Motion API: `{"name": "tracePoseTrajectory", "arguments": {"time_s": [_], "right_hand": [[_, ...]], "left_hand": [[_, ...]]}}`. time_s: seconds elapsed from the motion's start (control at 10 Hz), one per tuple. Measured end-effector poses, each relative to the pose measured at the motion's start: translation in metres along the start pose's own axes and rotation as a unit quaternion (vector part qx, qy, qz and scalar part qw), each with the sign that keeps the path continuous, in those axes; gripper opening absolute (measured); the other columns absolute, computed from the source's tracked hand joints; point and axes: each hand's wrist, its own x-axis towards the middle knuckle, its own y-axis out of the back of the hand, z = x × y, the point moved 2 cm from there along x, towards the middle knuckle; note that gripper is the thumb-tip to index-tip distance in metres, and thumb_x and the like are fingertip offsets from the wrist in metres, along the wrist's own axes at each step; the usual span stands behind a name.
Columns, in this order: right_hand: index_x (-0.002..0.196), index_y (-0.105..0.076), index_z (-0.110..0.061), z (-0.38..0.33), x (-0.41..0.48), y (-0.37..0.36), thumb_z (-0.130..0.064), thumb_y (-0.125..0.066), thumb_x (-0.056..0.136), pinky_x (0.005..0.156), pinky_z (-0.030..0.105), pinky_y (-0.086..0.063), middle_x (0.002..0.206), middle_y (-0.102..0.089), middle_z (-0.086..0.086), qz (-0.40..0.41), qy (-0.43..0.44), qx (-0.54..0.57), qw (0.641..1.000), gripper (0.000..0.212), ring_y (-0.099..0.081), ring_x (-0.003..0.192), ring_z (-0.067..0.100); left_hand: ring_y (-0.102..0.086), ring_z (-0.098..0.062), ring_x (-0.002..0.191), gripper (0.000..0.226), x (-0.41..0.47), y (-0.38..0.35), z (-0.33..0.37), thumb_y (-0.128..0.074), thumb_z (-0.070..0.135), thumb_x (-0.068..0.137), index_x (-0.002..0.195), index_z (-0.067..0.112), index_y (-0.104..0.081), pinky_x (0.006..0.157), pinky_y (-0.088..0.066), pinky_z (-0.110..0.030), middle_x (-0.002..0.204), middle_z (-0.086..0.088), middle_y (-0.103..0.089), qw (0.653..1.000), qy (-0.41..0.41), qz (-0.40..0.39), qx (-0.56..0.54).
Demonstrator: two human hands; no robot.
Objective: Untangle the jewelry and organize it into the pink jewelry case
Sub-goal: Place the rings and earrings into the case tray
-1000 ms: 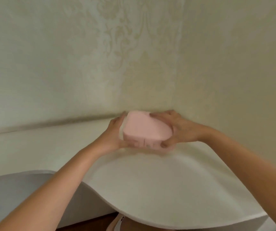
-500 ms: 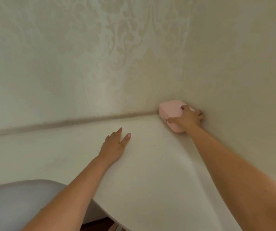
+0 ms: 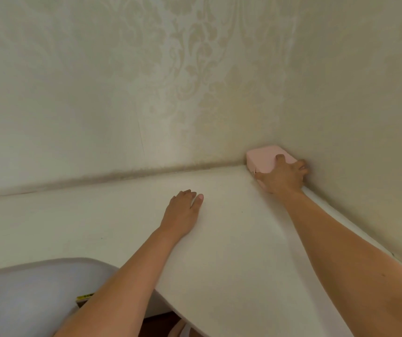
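Note:
The pink jewelry case (image 3: 263, 158) sits shut on the white table (image 3: 231, 239), pushed into the far right corner where the two walls meet. My right hand (image 3: 283, 176) lies over its near end with the fingers curled round it, thumb on the left side. My left hand (image 3: 183, 210) rests flat on the tabletop, fingers straight, well left of the case and holding nothing. No jewelry is in sight.
Patterned cream wallpaper (image 3: 195, 81) closes off the back and the right side of the table. A grey rounded chair seat (image 3: 25, 295) stands at the lower left beside the table's curved front edge. A small yellow-edged object (image 3: 84, 297) peeks out near my left forearm.
Both hands held the case in mid-table a second ago. My right hand carried it into the corner, and my left hand let go and settled flat on the table. Little moved in the last half second.

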Motion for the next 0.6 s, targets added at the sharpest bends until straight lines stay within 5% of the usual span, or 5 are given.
{"name": "tracePoseTrajectory", "arguments": {"time_s": [0.3,0.6], "right_hand": [[0.147,-0.024,-0.022,0.008,-0.005,-0.008,-0.056,-0.053,0.088,0.108,0.047,-0.028,0.156,0.0,0.022,0.006,0.028,-0.056,0.998,0.075,-0.01,0.139,0.044],[0.148,-0.021,-0.013,0.004,-0.011,0.007,-0.07,-0.051,0.081,0.108,0.05,-0.026,0.156,-0.005,0.017,-0.042,0.01,-0.087,0.995,0.093,-0.007,0.141,0.042]], "left_hand": [[-0.048,-0.03,0.116,0.049,0.003,-0.004,-0.006,-0.028,0.042,0.101,0.11,0.004,-0.057,0.098,-0.038,-0.042,0.121,-0.016,-0.056,1.0,0.007,0.008,-0.006],[-0.051,-0.023,0.119,0.043,0.0,0.004,0.001,-0.034,0.039,0.102,0.119,0.008,-0.06,0.093,-0.035,-0.028,0.127,-0.006,-0.057,1.0,0.005,0.024,-0.016]]}}
